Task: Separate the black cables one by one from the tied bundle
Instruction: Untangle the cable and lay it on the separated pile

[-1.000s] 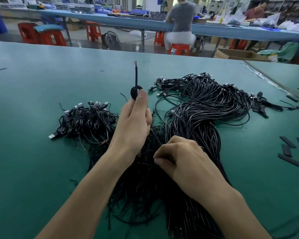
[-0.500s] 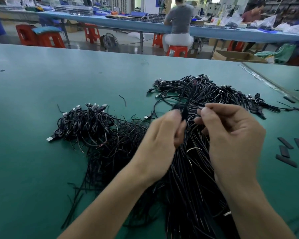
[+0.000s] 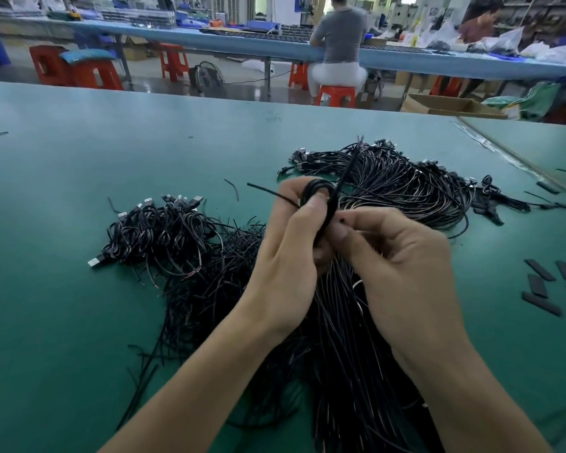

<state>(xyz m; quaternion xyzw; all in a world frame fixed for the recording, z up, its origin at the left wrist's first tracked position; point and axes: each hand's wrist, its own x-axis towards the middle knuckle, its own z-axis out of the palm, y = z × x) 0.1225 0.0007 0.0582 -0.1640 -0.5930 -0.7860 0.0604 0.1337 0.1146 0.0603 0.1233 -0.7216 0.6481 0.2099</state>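
one cable coiled above the bundle at one o'clock
left hand curls round it, right hand pinches its tail; next, i reckon, it joins the pile at nine.

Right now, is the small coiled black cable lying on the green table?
No, the left hand grips the small coiled black cable above the green table, and the right hand pinches its lower edge.

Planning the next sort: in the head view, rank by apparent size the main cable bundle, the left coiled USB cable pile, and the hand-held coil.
1. Main cable bundle
2. Left pile of coiled USB cables
3. Hand-held coil, clearly smallest
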